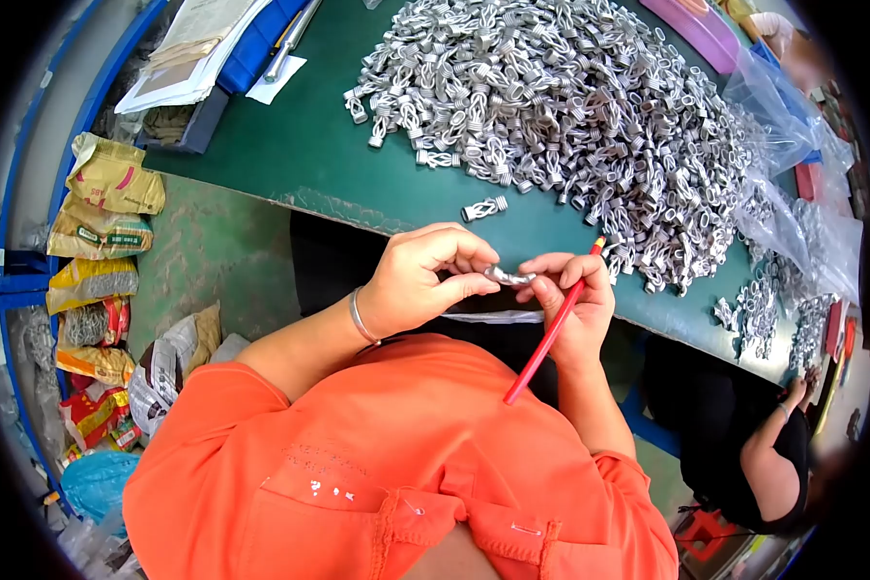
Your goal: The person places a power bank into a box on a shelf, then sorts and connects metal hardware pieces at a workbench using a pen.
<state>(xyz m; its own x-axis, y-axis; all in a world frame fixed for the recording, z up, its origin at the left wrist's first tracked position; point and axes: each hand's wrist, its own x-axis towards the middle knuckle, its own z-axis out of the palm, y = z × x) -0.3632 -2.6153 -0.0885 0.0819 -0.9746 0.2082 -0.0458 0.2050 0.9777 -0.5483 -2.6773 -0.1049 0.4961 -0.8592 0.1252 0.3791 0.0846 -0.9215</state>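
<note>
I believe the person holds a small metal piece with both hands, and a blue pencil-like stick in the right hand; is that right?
The stick is red, not blue, as the head view shows. The right hand holds it and shares the metal piece with the left hand.

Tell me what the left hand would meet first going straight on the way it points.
Beyond the small metal piece in its fingertips, the left hand would probably meet the right hand first, at the piece's other end. Exact depth is hard to judge from this one view.
</note>
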